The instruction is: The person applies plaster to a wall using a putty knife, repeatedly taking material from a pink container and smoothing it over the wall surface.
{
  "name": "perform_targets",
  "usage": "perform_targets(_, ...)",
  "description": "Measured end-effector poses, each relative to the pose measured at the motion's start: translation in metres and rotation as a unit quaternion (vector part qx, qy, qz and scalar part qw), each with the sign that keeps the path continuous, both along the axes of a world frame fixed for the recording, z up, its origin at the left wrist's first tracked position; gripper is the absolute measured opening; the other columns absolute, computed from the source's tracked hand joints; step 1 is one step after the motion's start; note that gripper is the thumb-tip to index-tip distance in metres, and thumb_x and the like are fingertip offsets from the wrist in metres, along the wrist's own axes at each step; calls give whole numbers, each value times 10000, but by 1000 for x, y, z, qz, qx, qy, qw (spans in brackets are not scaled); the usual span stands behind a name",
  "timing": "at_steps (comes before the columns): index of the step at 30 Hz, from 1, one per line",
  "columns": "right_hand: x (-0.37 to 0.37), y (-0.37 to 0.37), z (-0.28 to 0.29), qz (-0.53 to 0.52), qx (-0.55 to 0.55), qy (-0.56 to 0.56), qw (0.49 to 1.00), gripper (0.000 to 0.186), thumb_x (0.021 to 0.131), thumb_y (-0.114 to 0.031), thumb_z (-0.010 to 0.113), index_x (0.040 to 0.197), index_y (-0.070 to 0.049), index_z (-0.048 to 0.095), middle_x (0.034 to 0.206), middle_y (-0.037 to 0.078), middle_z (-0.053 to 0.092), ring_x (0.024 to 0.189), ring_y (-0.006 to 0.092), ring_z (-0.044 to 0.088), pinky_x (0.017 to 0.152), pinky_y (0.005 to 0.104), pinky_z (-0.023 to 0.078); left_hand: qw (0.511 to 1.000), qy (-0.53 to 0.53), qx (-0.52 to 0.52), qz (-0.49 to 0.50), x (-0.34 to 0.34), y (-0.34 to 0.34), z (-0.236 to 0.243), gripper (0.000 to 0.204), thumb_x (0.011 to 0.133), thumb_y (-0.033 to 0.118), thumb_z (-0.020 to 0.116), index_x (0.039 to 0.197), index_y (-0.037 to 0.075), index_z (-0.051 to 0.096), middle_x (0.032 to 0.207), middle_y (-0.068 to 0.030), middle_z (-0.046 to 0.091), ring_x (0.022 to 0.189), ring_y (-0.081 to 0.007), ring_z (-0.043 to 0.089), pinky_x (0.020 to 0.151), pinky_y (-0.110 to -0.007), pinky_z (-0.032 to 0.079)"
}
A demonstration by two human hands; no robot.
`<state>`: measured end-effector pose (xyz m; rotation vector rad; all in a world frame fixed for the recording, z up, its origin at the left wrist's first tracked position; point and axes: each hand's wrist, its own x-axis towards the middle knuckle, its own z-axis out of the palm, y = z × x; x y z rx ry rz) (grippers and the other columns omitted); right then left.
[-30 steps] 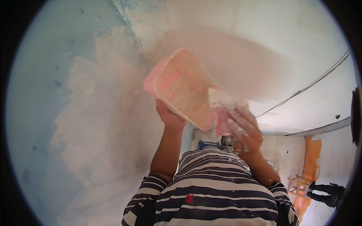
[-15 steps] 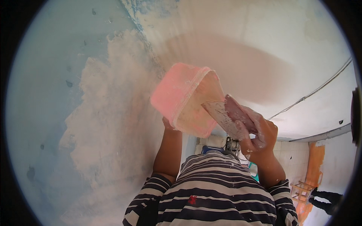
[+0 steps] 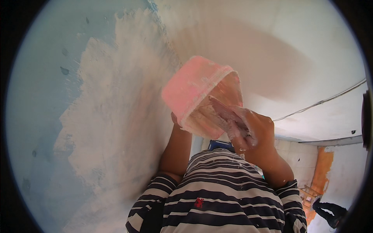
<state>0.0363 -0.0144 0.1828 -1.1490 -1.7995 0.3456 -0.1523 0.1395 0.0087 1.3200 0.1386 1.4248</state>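
Scraper (image 3: 220, 110) inside curled right hand (image 3: 254, 130), front end at mouth of pink tub (image 3: 193, 83).

A pink plastic tub (image 3: 188, 85) with rounded corners is held up in the left hand (image 3: 175, 118), tipped well onto its side so that its base points to the upper left and its open mouth faces the lower right. Pale, dried-looking smears streak its outer wall, crust the rim and coat the inside. A flat, mauve-brown scraper (image 3: 222, 112), smeared with whitish paste, sits in the right hand (image 3: 258, 130), its far end overlapping the tub's mouth, contact unclear.
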Motion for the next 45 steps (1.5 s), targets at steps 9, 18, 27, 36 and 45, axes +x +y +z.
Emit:
perform_targets(9,-4,-5,1,-16,-175,9,984,242,837,19,636,1077,36,604,769,202,648,643,279,666,637,296,519,1000,3,-18,-7,6,-5,-3,698,973,563,424,1482,89,370,1498,-128,433,1316,-328,493,1078,-497,428)
perform_targets(18,6,-13,-31,-2,-119,170,978,272,880,-55,599,1145,9,601,850,219,664,693,313,674,667,337,515,1000,8,-25,-9,18,-9,0,685,974,569,423,1476,104,383,1494,-117,440,1316,-325,492,1074,-501,430)
perform_targets(27,0,-15,-35,-21,-146,240,959,278,886,-21,580,1161,23,597,916,207,681,824,246,699,749,315,529,1000,3,-30,-2,19,-12,4,673,976,574,422,1470,120,395,1490,-106,447,1317,-322,491,1069,-505,433)
perform_targets(36,5,-22,-30,7,-159,313,936,305,933,-87,620,1214,14,555,1048,161,686,933,188,668,832,287,501,999,0,-34,17,7,-21,7,660,977,580,422,1465,135,408,1487,-94,453,1317,-320,490,1064,-509,435)
perform_targets(45,78,-30,-67,19,-176,722,669,635,862,54,570,1454,-50,365,1178,85,620,949,113,611,704,226,493,996,-3,-87,6,10,-13,2,648,978,586,421,1459,150,420,1483,-83,460,1318,-317,489,1059,-514,438)
